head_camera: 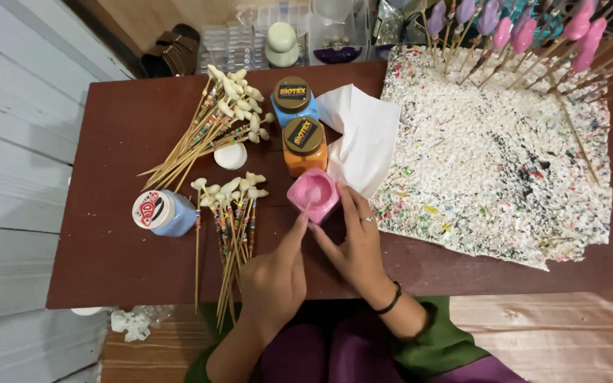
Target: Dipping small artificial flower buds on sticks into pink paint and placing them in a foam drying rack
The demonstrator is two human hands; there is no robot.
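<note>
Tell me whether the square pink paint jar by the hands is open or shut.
Open: the square pink paint jar has no lid, and pink paint shows inside; the right hand steadies it.
</note>
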